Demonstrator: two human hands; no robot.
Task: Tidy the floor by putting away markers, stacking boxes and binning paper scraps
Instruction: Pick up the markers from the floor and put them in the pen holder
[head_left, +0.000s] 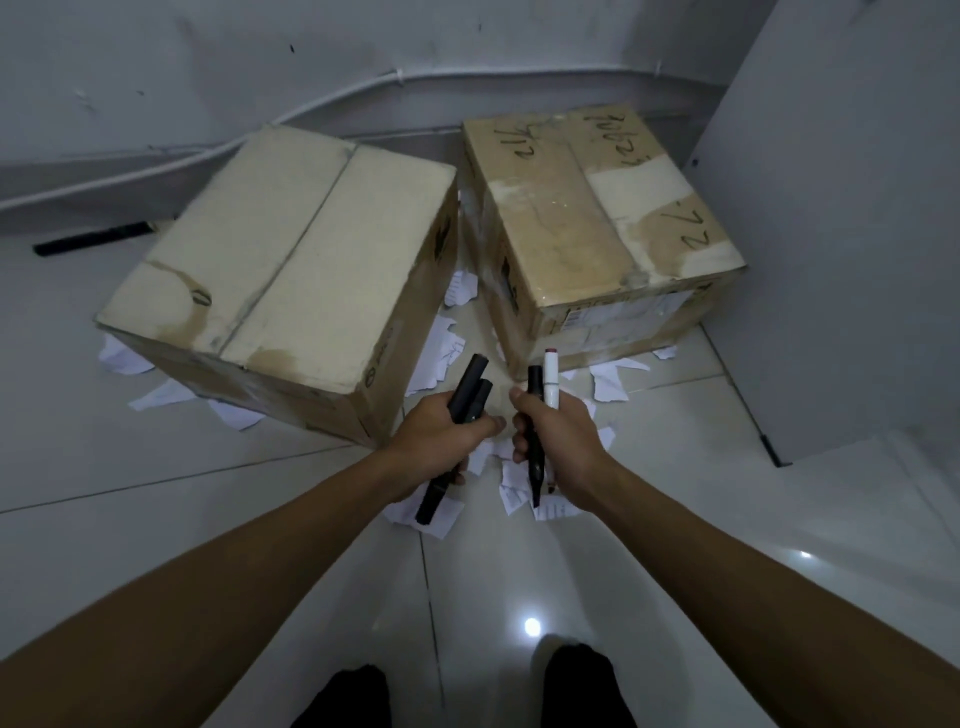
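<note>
My left hand (441, 434) is closed around two black markers (470, 387) that stick up past my fingers and down toward the floor. In my right hand (558, 434) I grip a black marker (534, 467) and a white marker (550, 379) with a reddish cap. Both hands hover close together above the floor. Two sealed cardboard boxes stand side by side on the tiles: a plain one (291, 260) on the left and a taped one with handwriting (597, 218) on the right. Torn white paper scraps (441, 353) lie between and around the boxes and under my hands.
The boxes sit in a corner, with a grey wall (260, 67) and a cable along it behind and a white panel (841, 208) on the right. A dark long object (93, 239) lies by the left baseboard. My two dark-socked feet (582, 686) stand on the glossy tiles.
</note>
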